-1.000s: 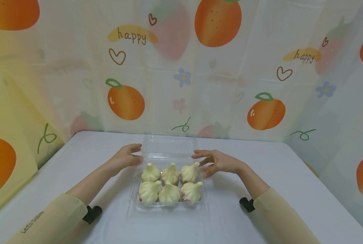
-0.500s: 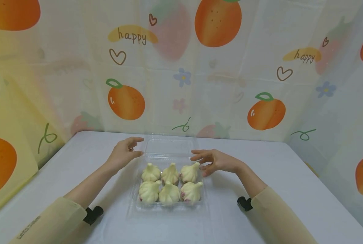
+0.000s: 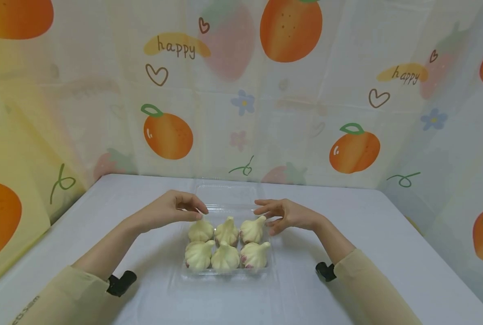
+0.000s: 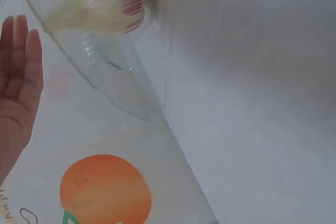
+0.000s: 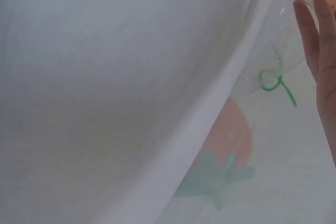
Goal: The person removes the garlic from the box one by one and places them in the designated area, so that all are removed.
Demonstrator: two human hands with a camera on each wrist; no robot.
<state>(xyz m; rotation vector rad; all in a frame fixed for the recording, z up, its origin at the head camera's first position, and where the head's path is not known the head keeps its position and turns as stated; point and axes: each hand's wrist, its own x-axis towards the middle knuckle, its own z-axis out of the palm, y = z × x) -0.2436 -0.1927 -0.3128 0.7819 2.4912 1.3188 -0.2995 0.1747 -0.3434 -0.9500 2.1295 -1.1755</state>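
Note:
A clear plastic box (image 3: 229, 273) sits on the table with its lid (image 3: 227, 194) folded back. Two rows of garlic bulbs (image 3: 225, 258) fill it. My left hand (image 3: 174, 208) hovers over the back left bulb (image 3: 200, 232), fingers loosely bent, hiding the tip of its stem. In the left wrist view, straight fingers (image 4: 32, 51) appear beside the box wall, apart from a purple-streaked bulb (image 4: 100, 6). My right hand (image 3: 290, 215) stays at the box's right back corner, fingers relaxed and spread; whether they touch the plastic I cannot tell.
A white cloth covers the table (image 3: 322, 298). Behind it hangs a curtain (image 3: 282, 135) printed with oranges and strawberries. Black wrist mounts (image 3: 121, 283) stick out from both sleeves.
My left hand has moved right from the box's left side, now over the back left garlic bulb. My right hand, the box and the bulbs have barely moved.

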